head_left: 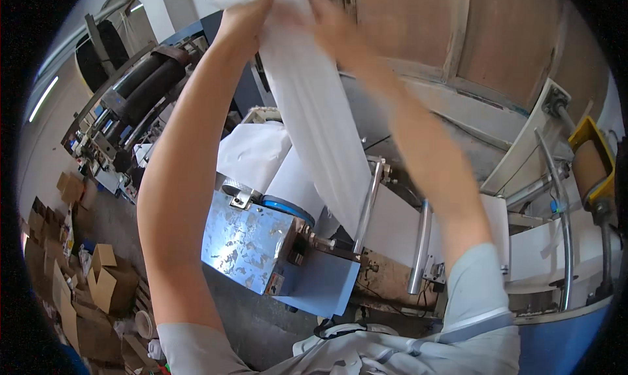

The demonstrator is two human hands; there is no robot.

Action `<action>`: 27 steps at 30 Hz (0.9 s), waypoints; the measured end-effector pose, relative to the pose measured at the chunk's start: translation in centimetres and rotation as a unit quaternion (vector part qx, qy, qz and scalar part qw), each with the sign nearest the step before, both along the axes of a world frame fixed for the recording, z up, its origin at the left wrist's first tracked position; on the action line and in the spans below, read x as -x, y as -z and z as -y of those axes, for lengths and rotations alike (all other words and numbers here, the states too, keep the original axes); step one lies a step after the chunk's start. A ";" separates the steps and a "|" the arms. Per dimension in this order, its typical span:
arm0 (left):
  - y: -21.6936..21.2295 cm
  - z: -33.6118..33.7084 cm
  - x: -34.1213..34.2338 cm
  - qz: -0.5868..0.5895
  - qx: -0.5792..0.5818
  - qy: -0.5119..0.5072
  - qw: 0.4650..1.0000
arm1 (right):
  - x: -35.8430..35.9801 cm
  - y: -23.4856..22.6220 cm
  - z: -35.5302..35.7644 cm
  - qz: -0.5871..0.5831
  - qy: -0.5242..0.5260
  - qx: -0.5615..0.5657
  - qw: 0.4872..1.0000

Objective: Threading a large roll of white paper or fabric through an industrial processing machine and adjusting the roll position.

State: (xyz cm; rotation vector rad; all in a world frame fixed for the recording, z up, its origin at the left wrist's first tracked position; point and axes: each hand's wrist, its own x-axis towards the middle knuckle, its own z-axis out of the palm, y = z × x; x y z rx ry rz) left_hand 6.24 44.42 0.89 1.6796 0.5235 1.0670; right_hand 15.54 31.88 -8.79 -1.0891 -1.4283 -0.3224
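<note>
A long, pleated strip of translucent white sheet material [317, 120] is held up at the top of the view, its upper end bunched and partly cut off by the edge. Its left edge is clamped in the left hand [248, 23], with the thumb pressed on it. The right hand [332, 34] is raised at the strip's right edge, a little apart from the left; it is blurred, so whether it is closed on the strip cannot be told. The strip is slanted down to a polished metal rod [370, 205]. To its left, a white roll with a blue ring at its near end [294, 182] is mounted behind a chipped, pale-blue metal box [242, 244]. A flat white sheet [394, 224] is stretched between that rod and a second shiny metal rod [419, 251]. At far left, open brown cardboard boxes [111, 287] are scattered on the floor
</note>
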 end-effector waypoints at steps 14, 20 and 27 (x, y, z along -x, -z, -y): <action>0.3 3.1 -1.2 0.106 0.077 0.018 0.991 | 0.8 9.7 1.8 -0.116 0.116 0.135 0.977; 8.0 6.2 -0.6 -0.031 -0.129 0.037 0.990 | -0.3 10.1 2.0 -0.056 0.114 0.143 0.982; 10.6 5.7 -1.6 0.127 0.164 0.113 0.972 | 0.9 9.1 1.8 -0.110 0.130 0.170 0.971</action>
